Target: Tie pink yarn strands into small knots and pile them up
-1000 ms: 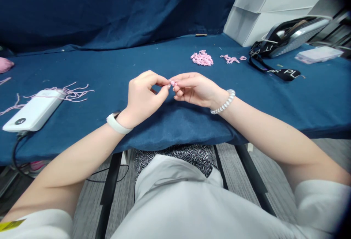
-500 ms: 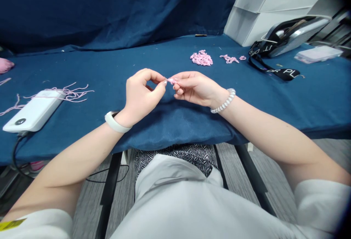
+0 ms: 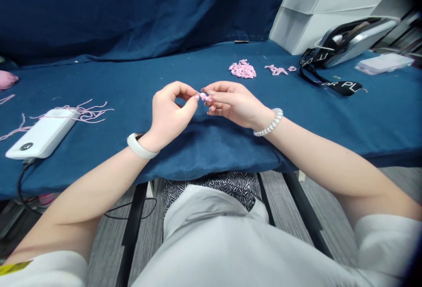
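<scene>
Between my two hands, above the front of the blue-covered table (image 3: 132, 80), is a small pink looped piece of yarn (image 3: 205, 97). My left hand (image 3: 173, 107) pinches its left end between thumb and forefinger. The thumb and fingers of my right hand (image 3: 234, 103) hold its right side, and they partly hide it. Beyond my right hand lies a pile of small pink yarn loops (image 3: 243, 69). Several loose pink loops (image 3: 277, 70) lie to the right of that pile.
At the left, a white power bank (image 3: 44, 133) with a black cable lies on pink yarn strands (image 3: 90, 113). A pink ball (image 3: 7, 79) sits at the left edge. White boxes (image 3: 306, 14), a black lettered strap (image 3: 343, 88) and a flat clear case (image 3: 384, 63) are at the right.
The fingers of my right hand have opened slightly and shifted, so more of the pink looped yarn shows between the hands. My left hand keeps its pinch almost in place.
</scene>
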Motion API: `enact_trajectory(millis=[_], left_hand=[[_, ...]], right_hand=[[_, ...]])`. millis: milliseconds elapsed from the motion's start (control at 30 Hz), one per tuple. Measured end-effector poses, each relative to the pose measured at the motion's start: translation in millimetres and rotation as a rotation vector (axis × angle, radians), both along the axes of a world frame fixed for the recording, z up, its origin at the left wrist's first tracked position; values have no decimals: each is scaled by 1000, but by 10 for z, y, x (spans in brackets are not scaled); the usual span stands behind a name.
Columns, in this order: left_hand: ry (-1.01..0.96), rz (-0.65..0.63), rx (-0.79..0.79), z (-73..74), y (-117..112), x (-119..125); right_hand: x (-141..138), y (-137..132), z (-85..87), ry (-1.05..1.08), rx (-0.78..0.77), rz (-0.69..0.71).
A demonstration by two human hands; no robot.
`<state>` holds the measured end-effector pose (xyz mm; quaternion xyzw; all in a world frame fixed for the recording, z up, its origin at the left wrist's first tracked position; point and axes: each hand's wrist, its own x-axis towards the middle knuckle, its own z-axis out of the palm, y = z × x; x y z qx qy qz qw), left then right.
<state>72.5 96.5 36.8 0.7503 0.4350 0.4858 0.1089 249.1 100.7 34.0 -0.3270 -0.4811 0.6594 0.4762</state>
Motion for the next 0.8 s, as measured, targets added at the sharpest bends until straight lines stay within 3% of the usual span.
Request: enact_trajectory(millis=[500, 800], left_hand=[[-22, -1, -9, -13, 22, -5], [-16, -15, 0, 7, -2, 8]], right_hand=[[15, -6, -9, 19, 70, 21], [-2, 4, -19, -52, 130, -52]])
